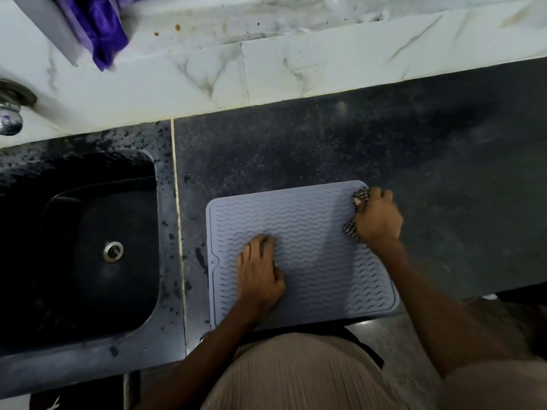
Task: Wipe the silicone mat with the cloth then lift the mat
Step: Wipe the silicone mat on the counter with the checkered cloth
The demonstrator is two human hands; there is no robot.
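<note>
Silicone mat [310, 232] lies flat on the dark counter [444, 173], just right of the sink [88, 247]. Right hand [377, 217] grips the bunched checked cloth [361, 196] at the mat's far right corner — left hand [259, 273], fingers loosely bent, presses the mat. Advice: keep that brace, wipe along the ridges.

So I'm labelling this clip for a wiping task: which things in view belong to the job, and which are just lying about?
In the job:
silicone mat
checked cloth, gripped by right hand
left hand, pressing on the mat

Lying about:
sink
tap
purple fabric
</note>
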